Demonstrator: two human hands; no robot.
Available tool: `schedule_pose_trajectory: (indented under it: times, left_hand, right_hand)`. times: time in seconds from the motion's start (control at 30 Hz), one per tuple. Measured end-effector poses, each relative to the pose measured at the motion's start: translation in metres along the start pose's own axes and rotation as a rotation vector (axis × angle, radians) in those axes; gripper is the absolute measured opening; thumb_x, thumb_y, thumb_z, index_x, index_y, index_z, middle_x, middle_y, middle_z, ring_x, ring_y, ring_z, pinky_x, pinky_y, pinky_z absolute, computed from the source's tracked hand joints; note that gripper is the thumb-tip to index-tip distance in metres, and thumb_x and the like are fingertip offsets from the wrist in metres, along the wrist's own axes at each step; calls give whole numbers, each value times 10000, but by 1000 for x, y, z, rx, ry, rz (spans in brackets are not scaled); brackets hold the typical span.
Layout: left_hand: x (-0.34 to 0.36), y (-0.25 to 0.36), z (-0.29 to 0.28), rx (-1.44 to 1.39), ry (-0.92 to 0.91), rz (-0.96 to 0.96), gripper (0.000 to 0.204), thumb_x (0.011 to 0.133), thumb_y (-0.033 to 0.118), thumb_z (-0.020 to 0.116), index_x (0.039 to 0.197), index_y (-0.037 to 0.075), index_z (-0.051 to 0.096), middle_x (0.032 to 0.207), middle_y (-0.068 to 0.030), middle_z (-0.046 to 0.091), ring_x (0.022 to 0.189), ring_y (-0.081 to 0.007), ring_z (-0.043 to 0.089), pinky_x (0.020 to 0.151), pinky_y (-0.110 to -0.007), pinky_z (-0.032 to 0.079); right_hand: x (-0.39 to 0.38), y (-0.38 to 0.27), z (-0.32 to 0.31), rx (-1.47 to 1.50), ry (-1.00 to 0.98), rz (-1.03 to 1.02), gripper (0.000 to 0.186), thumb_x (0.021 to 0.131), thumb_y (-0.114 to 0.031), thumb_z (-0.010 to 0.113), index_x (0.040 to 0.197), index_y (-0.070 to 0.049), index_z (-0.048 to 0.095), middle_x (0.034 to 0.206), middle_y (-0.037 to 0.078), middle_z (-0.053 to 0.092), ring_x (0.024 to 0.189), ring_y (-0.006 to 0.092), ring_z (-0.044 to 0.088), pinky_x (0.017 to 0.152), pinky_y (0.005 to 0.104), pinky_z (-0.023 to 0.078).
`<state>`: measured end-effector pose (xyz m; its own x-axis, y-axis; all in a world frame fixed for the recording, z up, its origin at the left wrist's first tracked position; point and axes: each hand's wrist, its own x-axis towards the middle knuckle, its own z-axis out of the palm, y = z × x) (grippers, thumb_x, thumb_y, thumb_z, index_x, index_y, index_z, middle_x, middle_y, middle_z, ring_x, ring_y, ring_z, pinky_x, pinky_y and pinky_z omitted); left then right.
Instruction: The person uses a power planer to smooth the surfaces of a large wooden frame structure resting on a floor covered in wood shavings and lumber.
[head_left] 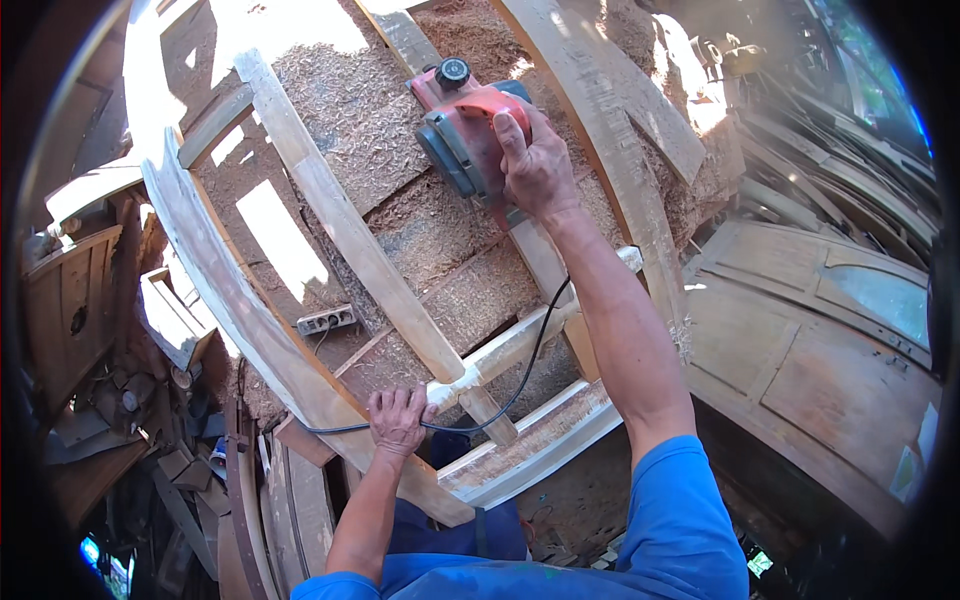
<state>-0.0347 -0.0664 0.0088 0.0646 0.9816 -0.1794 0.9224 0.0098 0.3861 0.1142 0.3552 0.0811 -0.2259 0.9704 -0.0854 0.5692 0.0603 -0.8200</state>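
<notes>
I have the right hand (535,165) grasping the planer (465,135); by the frame (232,290)'s near corner, I can't tell whether the left hand (398,420) clenches the cord (342,430). I'd press evenly.

A red-and-grey electric planer (462,150), a round black knob (453,73) at its far end, sits on a slat (540,262) of a pale wooden frame (345,210). A black cord (535,362) curves across the frame's near end.

The right hand (540,168) grips a red planer (468,112) while the left hand (398,422) touches a wooden frame (230,300).
</notes>
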Motion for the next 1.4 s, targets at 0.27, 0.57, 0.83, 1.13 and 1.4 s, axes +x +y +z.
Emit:
schedule_pose_trajectory:
  times: [0.27, 0.57, 0.83, 1.13, 1.4]
  left_hand:
    - [-3, -3, 9, -24, -24, -15, 442, 881, 463, 667, 1212, 171, 687, 1047, -42, 615, 1065, -252, 560, 1005, -483, 386]
    - [-12, -12, 13, -165, 60, -26, 530, 976, 544, 461, 1271, 134, 621, 1112, -93, 605, 1022, -310, 557, 965, -506, 393]
    - [-15, -18, 33, -307, 258, -82, 608, 1043, 605, 292, 1324, 144, 570, 1140, -126, 590, 1045, -337, 574, 972, -523, 399]
    - [-13, -13, 28, -167, 173, -80, 546, 1032, 552, 365, 1330, 141, 566, 1152, -125, 582, 1050, -339, 566, 972, -520, 401]
    - [-10, -9, 23, -78, 80, -109, 564, 1043, 564, 324, 1282, 127, 590, 1132, -116, 601, 1045, -327, 560, 968, -504, 383]
  right_hand:
    - [113, -46, 44, -4, 11, -74, 665, 986, -662, 445, 1340, -122, 601, 1041, 266, 718, 1043, 450, 682, 953, 504, 512]
    - [-15, 8, -26, -13, -67, 34, 525, 1024, -494, 500, 1395, -124, 542, 1167, 226, 632, 834, 351, 668, 816, 470, 557]
    - [-203, 79, -104, 266, -16, 238, 693, 1002, -572, 572, 1485, -84, 474, 678, 17, 571, 541, 92, 553, 524, 271, 483]
    - [-272, 96, -107, 324, 4, 255, 708, 1003, -553, 589, 1503, -72, 444, 696, 1, 564, 561, 87, 539, 518, 249, 455]
    - [-142, 65, -68, 17, 35, 127, 630, 1008, -562, 553, 1426, -92, 539, 1133, 242, 670, 1090, 423, 660, 916, 462, 521]
